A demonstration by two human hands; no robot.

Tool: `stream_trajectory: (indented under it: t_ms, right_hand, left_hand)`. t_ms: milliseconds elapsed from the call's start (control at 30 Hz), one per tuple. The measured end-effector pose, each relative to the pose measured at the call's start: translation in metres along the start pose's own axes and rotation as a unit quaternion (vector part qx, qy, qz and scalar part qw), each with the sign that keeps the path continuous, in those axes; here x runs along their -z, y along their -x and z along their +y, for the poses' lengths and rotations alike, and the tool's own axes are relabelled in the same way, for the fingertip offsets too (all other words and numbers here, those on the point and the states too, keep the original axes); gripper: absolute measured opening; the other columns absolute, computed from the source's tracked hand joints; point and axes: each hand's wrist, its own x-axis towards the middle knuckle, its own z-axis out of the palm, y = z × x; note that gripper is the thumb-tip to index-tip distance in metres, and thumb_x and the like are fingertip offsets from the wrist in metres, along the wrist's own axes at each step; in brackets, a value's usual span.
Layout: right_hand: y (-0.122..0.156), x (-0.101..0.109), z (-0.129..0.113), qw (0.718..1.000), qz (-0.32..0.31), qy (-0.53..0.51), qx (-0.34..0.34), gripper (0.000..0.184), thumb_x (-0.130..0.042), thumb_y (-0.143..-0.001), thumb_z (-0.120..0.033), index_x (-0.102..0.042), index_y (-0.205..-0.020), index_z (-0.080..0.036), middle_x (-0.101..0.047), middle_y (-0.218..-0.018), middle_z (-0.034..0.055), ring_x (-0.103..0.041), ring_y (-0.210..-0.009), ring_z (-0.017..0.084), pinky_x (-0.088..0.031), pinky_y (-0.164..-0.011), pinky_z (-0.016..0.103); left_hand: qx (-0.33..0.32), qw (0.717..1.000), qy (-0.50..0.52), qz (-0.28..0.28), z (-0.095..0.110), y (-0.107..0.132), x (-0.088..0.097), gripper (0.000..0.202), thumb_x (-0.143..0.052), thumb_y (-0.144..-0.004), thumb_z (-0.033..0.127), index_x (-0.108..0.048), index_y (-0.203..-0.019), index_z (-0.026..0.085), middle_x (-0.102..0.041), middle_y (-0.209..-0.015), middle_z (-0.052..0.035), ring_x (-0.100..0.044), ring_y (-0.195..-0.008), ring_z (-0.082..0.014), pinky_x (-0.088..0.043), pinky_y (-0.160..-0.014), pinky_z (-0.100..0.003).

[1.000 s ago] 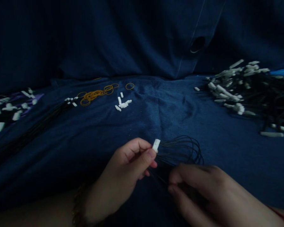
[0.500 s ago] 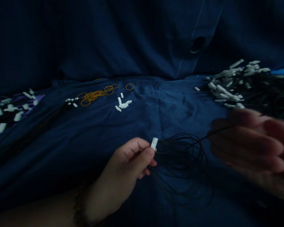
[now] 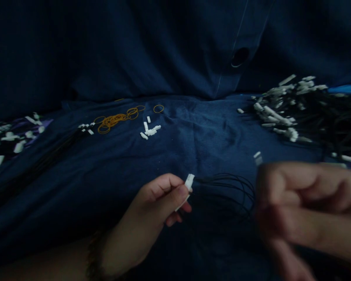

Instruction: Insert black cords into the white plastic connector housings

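My left hand [image 3: 159, 208], low in the middle, pinches a white wire connector [image 3: 189, 182] between thumb and fingers, its slotted end pointing up. A second white strip shows below the thumb. Thin black wires [image 3: 231, 179] loop from the connector toward the right. My right hand [image 3: 304, 207] is closed and blurred at the right, beside the far end of the loop. A small blurred white connector [image 3: 257, 157] sticks up from its fingertips; the grip itself is hidden behind the fingers.
Dark blue cloth [image 3: 204, 136] covers the surface. Yellow rubber bands [image 3: 114, 121] and several loose white connectors [image 3: 150, 130] lie farther back. At the right is a heap of black wires with white connectors [image 3: 276, 115]; at the left are a wire bundle [image 3: 58, 146] and more white connectors [image 3: 10, 136].
My right hand has turned over, moved down and closed its fingers, and a white connector now shows at its fingertips. My left hand keeps its connector, nearly still. The view has shifted slightly.
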Motion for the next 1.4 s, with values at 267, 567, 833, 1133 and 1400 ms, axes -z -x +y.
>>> stream_trajectory:
  t_ms: [267, 567, 833, 1133, 1400]
  right_hand:
    - [-0.005, -0.019, -0.007, 0.977, -0.085, 0.196, 0.028, 0.028, -0.042, -0.084, -0.036, -0.058, -0.068, -0.021, -0.050, -0.049, -0.0047, -0.043, -0.043, 0.004, -0.030, -0.039, 0.014]
    - [-0.002, -0.020, -0.005, 0.974, -0.100, 0.201, 0.034, 0.029, -0.041, -0.084, -0.034, -0.057, -0.065, -0.019, -0.049, -0.050, -0.0044, -0.042, -0.044, 0.005, -0.030, -0.041, 0.015]
    - [-0.003, -0.021, -0.005, 0.968, -0.089, 0.230, 0.051, 0.027, -0.041, -0.084, -0.033, -0.056, -0.065, -0.021, -0.050, -0.049, -0.0052, -0.043, -0.042, 0.004, -0.028, -0.038, 0.015]
    - [0.003, -0.024, 0.003, 0.952, -0.015, 0.266, 0.153, 0.017, -0.040, -0.080, -0.017, -0.053, -0.069, -0.022, -0.054, -0.053, -0.0058, -0.049, -0.042, 0.006, -0.026, -0.041, 0.020]
    - [0.000, -0.024, 0.001, 0.954, -0.025, 0.257, 0.150, 0.017, -0.042, -0.077, -0.013, -0.051, -0.064, -0.021, -0.051, -0.050, -0.0060, -0.047, -0.040, 0.004, -0.027, -0.039, 0.019]
  left_hand:
    - [0.022, 0.999, 0.022, -0.042, 0.001, 0.001, 0.000, 0.019, -0.054, -0.075, 0.035, -0.056, -0.069, 0.017, -0.056, -0.062, 0.0023, -0.047, -0.058, -0.0094, -0.033, -0.053, -0.021]
    - [0.033, 0.998, 0.031, -0.046, 0.002, 0.002, 0.000, 0.019, -0.054, -0.075, 0.035, -0.057, -0.069, 0.017, -0.056, -0.061, 0.0030, -0.047, -0.059, -0.0091, -0.032, -0.053, -0.021]
    - [0.033, 0.998, 0.038, -0.047, 0.001, 0.002, 0.001, 0.017, -0.054, -0.075, 0.033, -0.057, -0.069, 0.018, -0.056, -0.060, 0.0033, -0.046, -0.058, -0.0087, -0.032, -0.052, -0.020]
    - [0.020, 0.999, -0.022, -0.027, 0.001, 0.002, -0.002, 0.017, -0.053, -0.075, 0.032, -0.056, -0.067, 0.018, -0.055, -0.057, 0.0036, -0.047, -0.055, -0.0089, -0.033, -0.050, -0.020]
    - [-0.001, 0.999, -0.039, -0.031, 0.001, 0.001, -0.002, 0.015, -0.053, -0.076, 0.031, -0.058, -0.069, 0.019, -0.057, -0.059, 0.0040, -0.048, -0.055, -0.0080, -0.034, -0.049, -0.018]
